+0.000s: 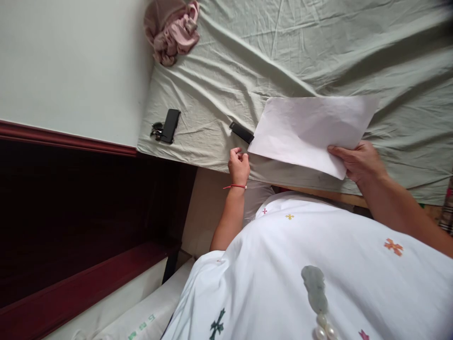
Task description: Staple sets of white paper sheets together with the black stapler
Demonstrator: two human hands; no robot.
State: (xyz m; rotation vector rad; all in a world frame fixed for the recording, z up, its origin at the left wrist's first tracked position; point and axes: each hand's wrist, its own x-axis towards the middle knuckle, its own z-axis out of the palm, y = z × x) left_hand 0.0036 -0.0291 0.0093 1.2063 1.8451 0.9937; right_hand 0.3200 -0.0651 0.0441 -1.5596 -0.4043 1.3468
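Note:
My right hand (357,163) grips the near edge of a white sheet of paper (311,130), held above the bed's pale green sheet (283,56). My left hand (239,165), with a red string at the wrist, rests closed at the bed's near edge, just left of the paper's corner, and I cannot tell whether it pinches the bedsheet. A small black object (241,132) lies on the bed just beyond my left hand, partly under the paper's corner.
A black phone (170,125) with keys beside it lies near the bed's left corner. Pink crumpled cloth (173,30) sits at the far left by the white wall (71,61). Dark red wooden trim (71,141) runs along the left. My white garment fills the foreground.

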